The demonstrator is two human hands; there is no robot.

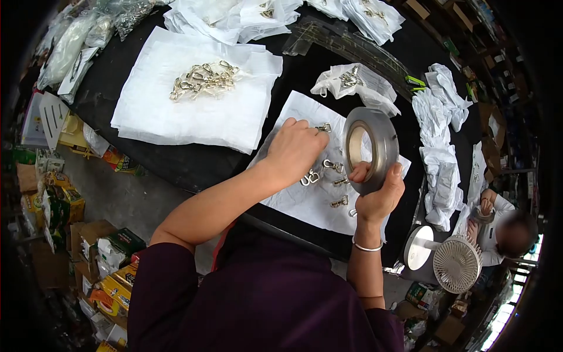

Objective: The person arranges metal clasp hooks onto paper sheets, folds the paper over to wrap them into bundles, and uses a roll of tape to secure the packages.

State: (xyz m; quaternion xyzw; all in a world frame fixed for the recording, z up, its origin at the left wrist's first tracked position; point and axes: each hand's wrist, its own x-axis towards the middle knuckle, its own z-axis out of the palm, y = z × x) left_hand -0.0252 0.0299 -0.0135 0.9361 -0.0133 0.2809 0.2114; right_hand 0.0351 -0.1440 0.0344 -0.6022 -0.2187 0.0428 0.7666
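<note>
My left hand [296, 149] is closed over the white paper [287, 202], its fingertips hidden beneath it. A metal clasp [324, 127] shows right beside its knuckles. In my right hand [380, 199] a wide roll of grey tape [388, 144] stands on edge, with fingers through its core and the thumb outside. Between the hands, more clasps lie on the paper, among them one clasp [333, 166] near the roll and another [339, 202] lower down. A pair of clasps [309, 178] lies below my left hand.
A stack of white sheets [138, 111] bears a heap of clasps [202, 79]. Wrapped white bundles [440, 176] line the right side. A small fan [457, 264] stands at the lower right, near another person [498, 205]. Boxes [120, 252] fill the floor at left.
</note>
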